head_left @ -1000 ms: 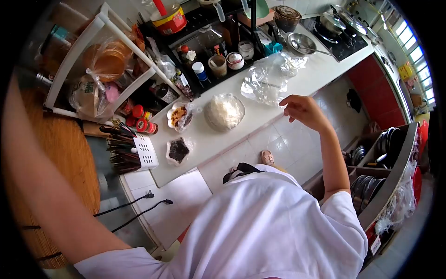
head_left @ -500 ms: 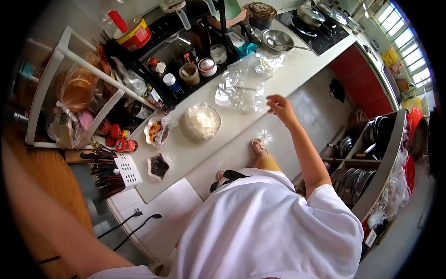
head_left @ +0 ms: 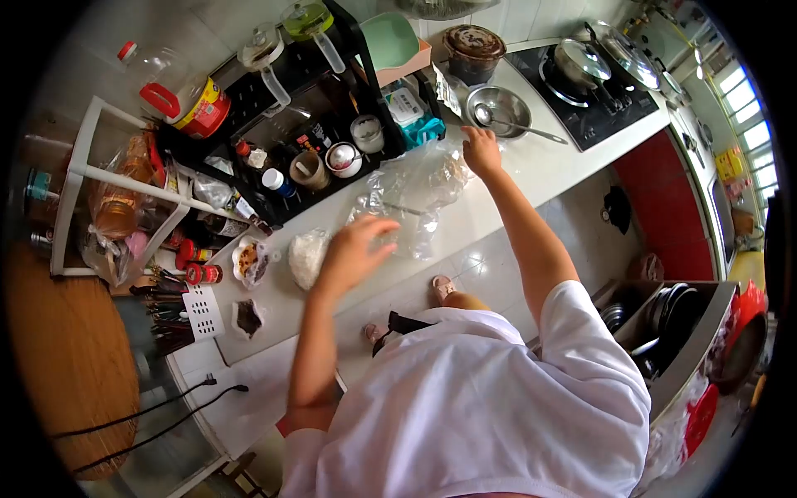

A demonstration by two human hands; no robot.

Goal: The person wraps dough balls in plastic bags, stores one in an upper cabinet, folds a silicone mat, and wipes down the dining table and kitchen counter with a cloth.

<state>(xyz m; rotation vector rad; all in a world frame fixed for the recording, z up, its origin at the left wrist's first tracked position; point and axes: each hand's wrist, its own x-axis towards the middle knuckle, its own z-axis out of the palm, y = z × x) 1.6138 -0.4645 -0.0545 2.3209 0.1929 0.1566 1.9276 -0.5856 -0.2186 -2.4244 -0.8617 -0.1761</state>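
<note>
At one o'clock, right hand (head_left: 481, 152), fingers bunched, apparently pinches the crumpled clear plastic sheet (head_left: 423, 178) to anchor it; left hand (head_left: 352, 256) at nine, fingers loosely spread near it.

This is a kitchen: a black cooktop (head_left: 581, 98) with lidded pots sits in the white counter (head_left: 531, 178), beside red cabinets (head_left: 668, 199), a condiment rack (head_left: 274, 149), a large oil bottle (head_left: 178, 91) and a white chopstick holder (head_left: 202, 313).

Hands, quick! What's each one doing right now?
Left hand: open, nothing seen in it.
Right hand: fingers curled by the plastic bag; can't tell if it's gripping.
</note>
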